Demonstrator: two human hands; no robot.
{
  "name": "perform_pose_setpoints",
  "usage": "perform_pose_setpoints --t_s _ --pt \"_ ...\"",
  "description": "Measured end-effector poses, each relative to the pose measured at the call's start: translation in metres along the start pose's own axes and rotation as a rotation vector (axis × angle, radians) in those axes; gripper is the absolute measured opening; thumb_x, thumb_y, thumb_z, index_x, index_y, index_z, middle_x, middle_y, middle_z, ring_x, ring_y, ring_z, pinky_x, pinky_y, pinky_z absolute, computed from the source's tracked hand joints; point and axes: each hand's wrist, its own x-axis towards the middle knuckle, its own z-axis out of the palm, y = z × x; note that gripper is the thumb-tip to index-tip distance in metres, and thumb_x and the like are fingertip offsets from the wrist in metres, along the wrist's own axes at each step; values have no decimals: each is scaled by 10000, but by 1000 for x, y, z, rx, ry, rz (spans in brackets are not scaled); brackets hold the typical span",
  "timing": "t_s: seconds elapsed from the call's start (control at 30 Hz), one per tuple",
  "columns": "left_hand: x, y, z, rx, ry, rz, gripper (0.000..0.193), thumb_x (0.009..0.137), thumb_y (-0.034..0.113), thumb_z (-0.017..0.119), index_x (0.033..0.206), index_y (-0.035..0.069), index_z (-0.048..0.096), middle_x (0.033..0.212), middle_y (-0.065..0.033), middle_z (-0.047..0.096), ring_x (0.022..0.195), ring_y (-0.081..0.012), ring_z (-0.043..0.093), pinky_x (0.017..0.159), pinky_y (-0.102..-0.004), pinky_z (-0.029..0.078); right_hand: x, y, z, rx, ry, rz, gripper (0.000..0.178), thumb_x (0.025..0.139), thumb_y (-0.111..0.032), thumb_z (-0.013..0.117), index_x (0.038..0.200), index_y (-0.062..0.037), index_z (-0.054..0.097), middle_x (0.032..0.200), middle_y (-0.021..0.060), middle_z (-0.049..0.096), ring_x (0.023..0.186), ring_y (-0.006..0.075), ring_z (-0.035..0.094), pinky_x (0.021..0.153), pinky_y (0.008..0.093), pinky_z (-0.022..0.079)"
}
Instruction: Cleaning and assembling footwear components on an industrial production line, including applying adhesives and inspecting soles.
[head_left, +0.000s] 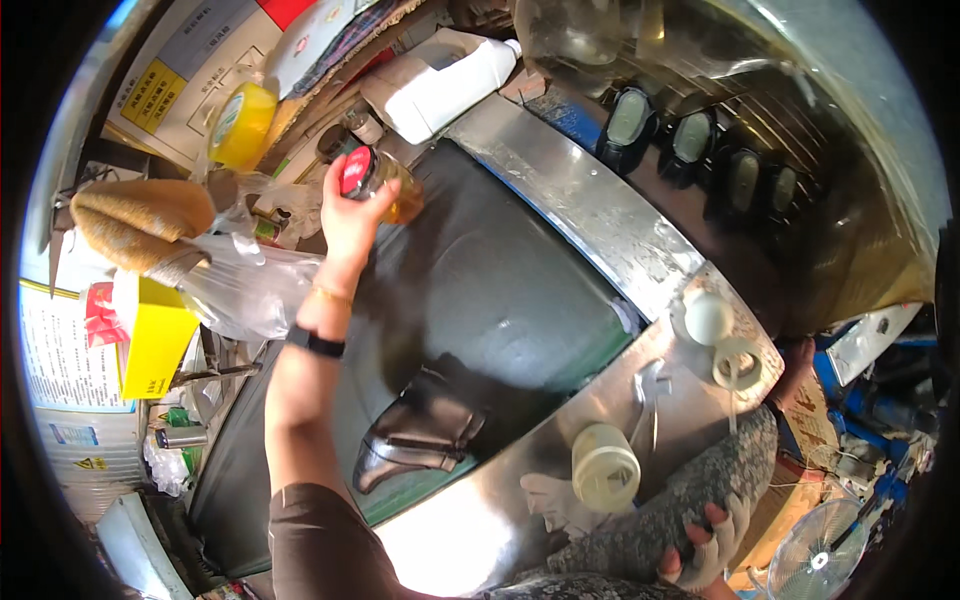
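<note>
The left hand grips a red-lidded jar, fingers closed around it, at the far left corner of the dark belt. A black boot lies by the belt's near edge. The right hand curls against patterned cloth; I cannot tell whether it grips.

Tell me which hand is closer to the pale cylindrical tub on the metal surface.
Right. The right hand is below and right of the tub; the left hand is far to its upper left, holding the red-lidded jar.
</note>
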Motion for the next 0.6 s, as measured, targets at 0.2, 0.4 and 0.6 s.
perform_pose_setpoints --t_s 0.2,0.4,0.6 --pt "-163 157 -87 -224 -276 1 1141 613 151 937 1523 41 258 1299 -148 571 1175 -218 578 1044 -376 460 -1 -7 -4 -36 43 150 286 832 -300 622 998 -71 583 1223 168 581 1190 478 495 1021 631 352" --pt "-336 179 -124 -188 -402 93 1219 585 193 938 1523 -10 186 1327 -235 567 1169 -313 621 1006 -395 494 26 -33 -13 -119 138 42 184 771 -139 695 924 -63 626 1106 146 627 1132 424 557 1006 550 421" --pt "-451 172 -121 -14 -414 -3 1205 629 252 919 1502 -50 146 1306 -251 576 1123 -346 643 954 -400 524 53 -123 1 358 -315 -150 465 755 -242 772 1155 -59 620 1238 123 568 1189 310 536 1018 414 429"
